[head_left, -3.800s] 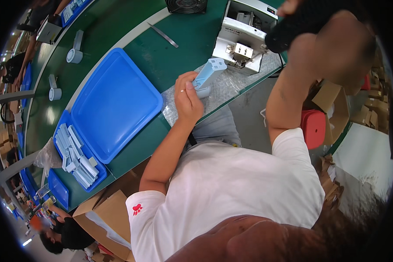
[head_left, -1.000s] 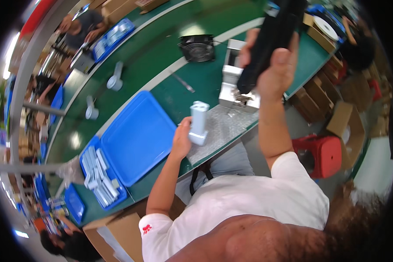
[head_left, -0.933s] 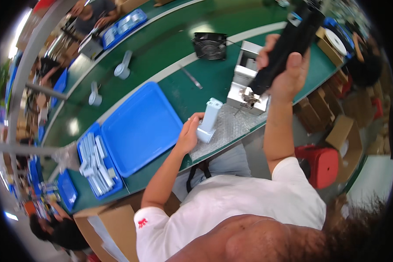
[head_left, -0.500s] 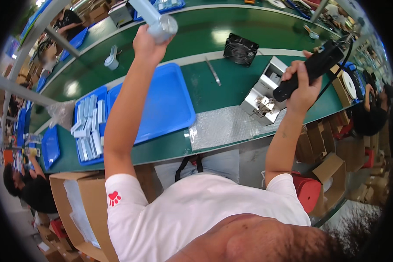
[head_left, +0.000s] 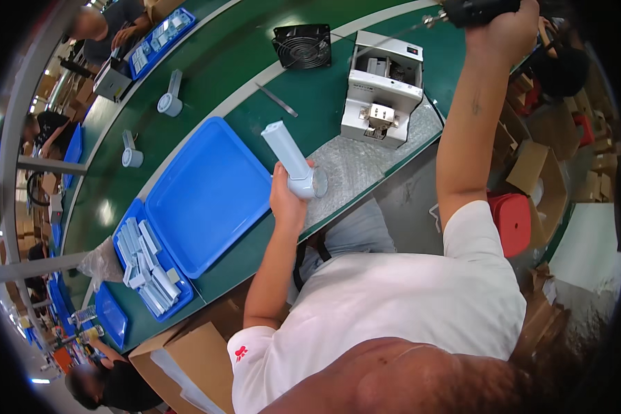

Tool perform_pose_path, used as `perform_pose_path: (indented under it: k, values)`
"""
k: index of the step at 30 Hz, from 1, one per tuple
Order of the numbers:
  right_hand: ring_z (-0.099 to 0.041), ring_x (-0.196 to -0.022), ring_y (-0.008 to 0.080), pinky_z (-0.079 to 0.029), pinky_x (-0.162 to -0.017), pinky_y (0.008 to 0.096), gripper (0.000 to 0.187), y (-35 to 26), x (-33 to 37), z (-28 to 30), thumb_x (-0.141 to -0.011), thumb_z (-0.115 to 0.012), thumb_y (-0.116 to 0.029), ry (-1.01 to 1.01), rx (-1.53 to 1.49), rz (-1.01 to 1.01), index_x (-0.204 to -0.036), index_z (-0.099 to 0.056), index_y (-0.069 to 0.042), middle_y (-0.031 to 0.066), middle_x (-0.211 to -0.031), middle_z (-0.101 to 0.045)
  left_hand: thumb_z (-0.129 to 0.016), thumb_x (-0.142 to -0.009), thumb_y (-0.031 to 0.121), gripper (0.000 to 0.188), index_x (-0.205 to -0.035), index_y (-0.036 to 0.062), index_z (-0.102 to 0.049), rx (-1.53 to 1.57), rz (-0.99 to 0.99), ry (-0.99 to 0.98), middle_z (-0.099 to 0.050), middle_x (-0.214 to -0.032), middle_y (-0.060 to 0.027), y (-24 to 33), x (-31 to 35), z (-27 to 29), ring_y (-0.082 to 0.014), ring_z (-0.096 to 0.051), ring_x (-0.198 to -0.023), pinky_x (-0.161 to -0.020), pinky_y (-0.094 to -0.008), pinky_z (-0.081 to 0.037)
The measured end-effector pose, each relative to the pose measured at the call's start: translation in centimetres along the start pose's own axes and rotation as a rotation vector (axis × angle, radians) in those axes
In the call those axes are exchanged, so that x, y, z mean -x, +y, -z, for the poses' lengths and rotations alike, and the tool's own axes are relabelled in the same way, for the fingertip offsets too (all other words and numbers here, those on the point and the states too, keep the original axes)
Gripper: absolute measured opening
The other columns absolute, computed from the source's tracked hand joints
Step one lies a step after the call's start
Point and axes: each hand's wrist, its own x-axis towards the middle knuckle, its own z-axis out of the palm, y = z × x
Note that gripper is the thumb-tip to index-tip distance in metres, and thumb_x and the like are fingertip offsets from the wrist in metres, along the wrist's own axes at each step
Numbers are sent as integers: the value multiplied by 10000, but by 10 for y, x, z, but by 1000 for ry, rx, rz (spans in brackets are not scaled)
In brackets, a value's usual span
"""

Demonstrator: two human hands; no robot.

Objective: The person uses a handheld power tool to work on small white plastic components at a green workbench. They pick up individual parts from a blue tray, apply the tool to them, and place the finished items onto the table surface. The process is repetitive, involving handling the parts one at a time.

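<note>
My left hand (head_left: pixel 287 200) is closed round a light-blue plastic housing (head_left: pixel 288 153) with a round head and a straight handle. The handle points up and away; the round head lies close to my palm, above the bubble wrap (head_left: pixel 338 169). Up at the far right, my right hand (head_left: pixel 509 33) grips a black electric screwdriver (head_left: pixel 477 10), partly cut off by the picture's edge. A thin metal part sticks out of it to the left. Below and left of the screwdriver stands a white-and-silver box-shaped machine (head_left: pixel 381 93) with a metal mechanism at its near side.
A big blue tray (head_left: pixel 210 200) lies left of my left hand, beside a smaller tray of light-blue handle parts (head_left: pixel 145 265). Similar housings (head_left: pixel 170 103) stand on the green belt. A black fan (head_left: pixel 302 47) and metal tweezers (head_left: pixel 277 100) lie beyond. Other people work at the left.
My left hand has brought the light-blue housing down and nearer, over the bubble wrap. My right hand has lifted the screwdriver up and away from the machine. The whole view has turned.
</note>
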Motion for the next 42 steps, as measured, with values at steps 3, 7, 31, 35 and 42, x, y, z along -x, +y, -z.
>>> perform_pose_path:
  k: [3,7,31,35,42]
  values:
    - [-534,-630,157,-475,-572,316,254,-12,-37,43,-1013,-601,-292,29,-191,29,-879,-520,-92,34,-778,-536,-370,-1103,314,382,-1303,37,-538,-21,-22,-8,-677,-1133,-142,-13,-3,1,-230,-647,-1057,-921,-388,-515]
    - [-573,-600,168,-484,-514,308,294,8,-23,67,-1045,-587,-364,-10,367,236,-969,-551,-82,56,-766,-583,-366,-1102,308,370,-1307,50,-533,29,3,-21,-677,-1128,-147,-14,-3,-2,-234,-646,-1033,-920,-391,-512]
    - [-650,-752,168,-556,-697,316,436,-8,47,18,-1016,-666,-442,-162,607,-135,-1087,-611,-15,95,-881,-689,-357,-1101,286,395,-1265,14,-591,-133,-485,41,-691,-1137,-147,194,-23,-38,-269,-679,-1062,-902,-446,-562]
    - [-581,-785,185,-511,-712,327,590,-27,55,-8,-1088,-490,-489,-186,575,-112,-1352,-506,38,119,-916,-613,-349,-1121,329,414,-1222,26,-611,-515,-454,-46,-688,-1078,-126,50,-7,-11,-193,-650,-979,-899,-355,-503]
    - [-548,-729,236,-496,-689,392,635,-24,33,4,-1070,-379,-616,-63,312,109,-1234,-505,-15,143,-875,-582,-306,-1123,222,397,-1184,-3,-628,-622,-455,36,-666,-1072,-100,-39,6,-5,-152,-601,-959,-885,-320,-472]
